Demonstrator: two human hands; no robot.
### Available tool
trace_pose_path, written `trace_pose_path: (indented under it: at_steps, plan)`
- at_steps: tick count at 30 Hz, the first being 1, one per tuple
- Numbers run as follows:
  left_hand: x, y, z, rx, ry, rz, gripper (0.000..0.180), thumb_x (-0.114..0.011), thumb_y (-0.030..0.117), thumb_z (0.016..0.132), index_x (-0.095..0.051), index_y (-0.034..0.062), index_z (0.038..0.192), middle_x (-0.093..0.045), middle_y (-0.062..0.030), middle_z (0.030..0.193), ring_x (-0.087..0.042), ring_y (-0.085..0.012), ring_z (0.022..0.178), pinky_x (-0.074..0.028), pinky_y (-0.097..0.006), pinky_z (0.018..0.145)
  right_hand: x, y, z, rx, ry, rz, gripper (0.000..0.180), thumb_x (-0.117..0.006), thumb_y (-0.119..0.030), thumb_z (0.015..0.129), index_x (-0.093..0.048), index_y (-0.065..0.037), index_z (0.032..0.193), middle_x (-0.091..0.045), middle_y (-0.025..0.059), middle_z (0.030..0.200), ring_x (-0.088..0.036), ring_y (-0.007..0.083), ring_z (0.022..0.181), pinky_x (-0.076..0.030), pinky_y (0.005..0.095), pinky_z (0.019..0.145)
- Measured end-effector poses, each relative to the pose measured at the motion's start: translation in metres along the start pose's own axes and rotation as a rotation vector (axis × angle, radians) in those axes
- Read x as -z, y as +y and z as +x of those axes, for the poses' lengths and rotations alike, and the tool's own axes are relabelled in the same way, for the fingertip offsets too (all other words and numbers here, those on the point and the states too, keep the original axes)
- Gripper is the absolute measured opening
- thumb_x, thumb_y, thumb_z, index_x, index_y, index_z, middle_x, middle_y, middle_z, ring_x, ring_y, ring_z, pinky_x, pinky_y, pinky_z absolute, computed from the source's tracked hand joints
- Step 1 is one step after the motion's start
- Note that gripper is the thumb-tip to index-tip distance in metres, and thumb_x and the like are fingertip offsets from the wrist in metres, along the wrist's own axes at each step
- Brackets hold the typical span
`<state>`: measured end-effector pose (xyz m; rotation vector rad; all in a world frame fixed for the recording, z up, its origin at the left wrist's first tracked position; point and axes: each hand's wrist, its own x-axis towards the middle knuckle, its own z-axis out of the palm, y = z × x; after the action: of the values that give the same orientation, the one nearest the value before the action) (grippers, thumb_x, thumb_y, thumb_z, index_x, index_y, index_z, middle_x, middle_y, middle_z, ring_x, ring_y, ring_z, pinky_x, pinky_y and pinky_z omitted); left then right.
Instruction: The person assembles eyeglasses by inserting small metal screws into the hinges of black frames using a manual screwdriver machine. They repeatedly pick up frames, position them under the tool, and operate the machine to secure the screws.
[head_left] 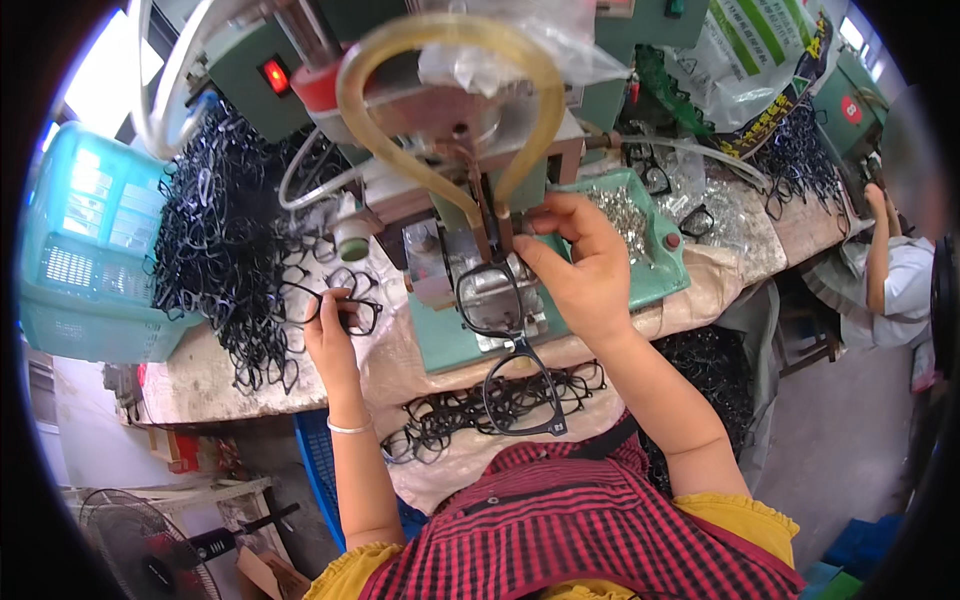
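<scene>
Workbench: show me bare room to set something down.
Bare: the front-left strip of workbench, bordered by the turquoise basket and the heap of black eyeglass frames; a small patch between the left hand and the green machine base. Crowded: beneath the heap, and where that base and the green parts tray stand.

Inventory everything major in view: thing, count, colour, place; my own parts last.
Bench: one, pale, centre
Machine: one, green-grey, centre
Tube: one, yellowish, looped before machine
Centre glasses frame: one, black, below tube
Held glasses frame: one, black, in left hand
Frame heap: uncountable, black, left of machine
Frame row: many, black, between machine and apron
Tray: one, green, right of machine
Small parts: many, silvery, in tray
Crate: one, light blue, far left
Fan: one, black, lower left
Plastic bag: one, white-green, upper right
Co-worker: one, white top, right edge
Apron: one, red-black checked, bottom
Left hand: one, bare, left of machine
Right hand: one, bare, beside tube ends
</scene>
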<state>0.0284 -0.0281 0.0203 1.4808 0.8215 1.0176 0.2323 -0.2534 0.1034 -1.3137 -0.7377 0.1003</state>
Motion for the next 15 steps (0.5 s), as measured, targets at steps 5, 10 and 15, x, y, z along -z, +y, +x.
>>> trace_pose_path:
  at_steps: [5, 10, 15]
  plan:
    - [-0.028, 0.083, -0.033, 0.007, -0.198, -0.471, 0.022, -0.036, 0.023, 0.104, -0.049, 0.0059, 0.099, -0.064, -0.0152, 0.076, -0.058, -0.0172, 0.064, -0.045, -0.025, 0.056, -0.001, -0.003, -0.006, -0.139, -0.048, 0.176, 0.043, -0.072, 0.000, 0.083, -0.056, 0.003, 0.123, -0.070, 0.0050, 0.100, -0.063, 0.0087, 0.093, -0.048, 0.0249, 0.088]
    - [-0.055, 0.174, -0.081, -0.034, -0.418, -0.656, 0.022, -0.034, 0.028, 0.102, -0.040, 0.0071, 0.098, -0.061, -0.0243, 0.065, -0.051, -0.0233, 0.042, -0.046, -0.029, 0.043, -0.015, -0.034, -0.010, -0.226, -0.027, 0.320, 0.049, -0.070, 0.001, 0.083, -0.052, 0.003, 0.129, -0.070, 0.0085, 0.105, -0.063, 0.0099, 0.097, -0.046, 0.0254, 0.091]
    - [-0.076, 0.189, -0.113, 0.487, -0.702, -0.541, 0.020, -0.035, 0.025, 0.100, -0.040, 0.0057, 0.097, -0.061, -0.0285, 0.065, -0.050, -0.0255, 0.040, -0.045, -0.029, 0.039, -0.010, -0.046, -0.015, -0.200, -0.091, 0.249, 0.054, -0.069, 0.001, 0.082, -0.049, 0.003, 0.133, -0.071, 0.0127, 0.108, -0.062, 0.0146, 0.104, -0.045, 0.0281, 0.095]
